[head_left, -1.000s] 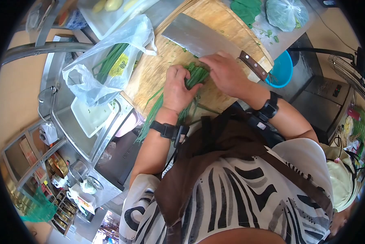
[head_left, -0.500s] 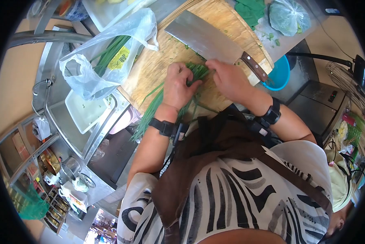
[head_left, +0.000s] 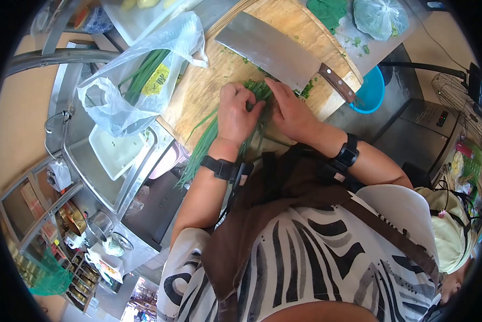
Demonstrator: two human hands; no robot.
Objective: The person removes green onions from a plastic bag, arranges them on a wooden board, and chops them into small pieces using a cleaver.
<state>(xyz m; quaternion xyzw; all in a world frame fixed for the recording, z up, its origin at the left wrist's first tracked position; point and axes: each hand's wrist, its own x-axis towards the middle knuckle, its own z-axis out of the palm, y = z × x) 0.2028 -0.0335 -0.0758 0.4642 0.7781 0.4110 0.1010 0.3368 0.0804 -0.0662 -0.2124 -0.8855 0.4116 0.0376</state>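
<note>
My left hand (head_left: 238,111) is closed round a bunch of green stalks (head_left: 205,144) on the round wooden cutting board (head_left: 201,88). The cut ends of the stalks poke out past its fingers, and the long ends trail down beside my left wrist. My right hand (head_left: 293,110) is held with fingers stretched out, its fingertips beside the cut ends. Beyond both hands a broad cleaver (head_left: 273,49) lies flat on the board, its wooden handle pointing right. Chopped green bits lie along its edge.
A plastic bag (head_left: 183,40) with more green stalks lies at the board's left. Further left are a sink (head_left: 93,170) and a white tray (head_left: 114,152). A tied bag (head_left: 380,19) and a blue bucket (head_left: 371,92) are at the right. Another person (head_left: 450,231) is at the lower right.
My right hand has opened out, its fingers now straighter, and has shifted slightly left, closer to the cut ends. My left hand stays round the stalks.
</note>
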